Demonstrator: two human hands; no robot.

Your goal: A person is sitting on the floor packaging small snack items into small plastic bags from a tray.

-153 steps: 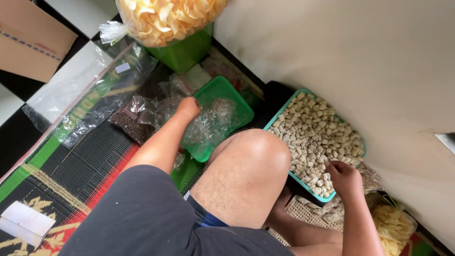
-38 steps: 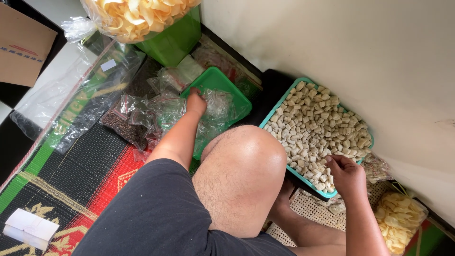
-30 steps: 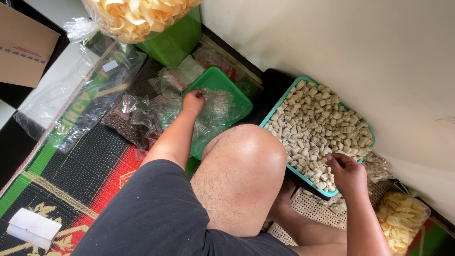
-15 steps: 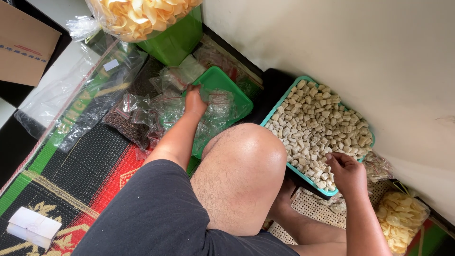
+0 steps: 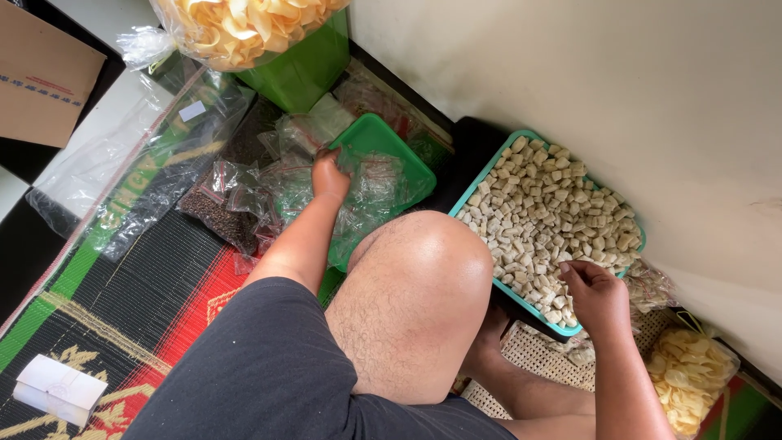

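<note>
The left hand point(image 5: 329, 176) pinched small clear bags point(image 5: 366, 191) in the green tray point(image 5: 383, 138), while the right hand point(image 5: 597, 295), fingers together, held cracker pieces point(image 5: 546, 216); one bag should be separated cleanly.

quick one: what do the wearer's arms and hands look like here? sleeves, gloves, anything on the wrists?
Both arms are bare along all that shows, with no sleeve in view. The left hand and right hand are ungloved. No watch, bracelet or ring is visible. The only clothing in view is dark grey shorts over the lap.
</note>
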